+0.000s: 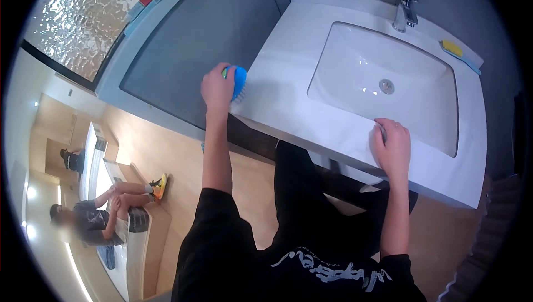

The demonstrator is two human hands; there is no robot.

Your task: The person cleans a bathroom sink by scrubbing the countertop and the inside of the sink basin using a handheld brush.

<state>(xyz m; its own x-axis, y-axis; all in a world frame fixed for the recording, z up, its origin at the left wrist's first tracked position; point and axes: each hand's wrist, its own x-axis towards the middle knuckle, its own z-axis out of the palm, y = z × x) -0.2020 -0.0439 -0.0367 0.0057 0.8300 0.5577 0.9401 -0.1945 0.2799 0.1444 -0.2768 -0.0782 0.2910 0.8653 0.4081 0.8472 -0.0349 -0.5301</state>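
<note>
My left hand (217, 88) is closed round a blue scrub brush (240, 81) with a green part by the fingers and pale bristles pointing down. The brush is at the left end of the white countertop (283, 88); whether the bristles touch it I cannot tell. Over the front rim of the white sink (355, 74), my right hand (393, 145) is closed with its fingers curled. A small greyish thing (383, 132) shows between thumb and fingers, too little of it visible to name.
A chrome faucet (403, 13) stands behind the sink, and a drain (387, 86) sits in the basin. On the right rear counter lies a brush with a yellow head (452, 48). A grey panel (205, 35) borders the left. Another person (102, 219) sits on a bed far left.
</note>
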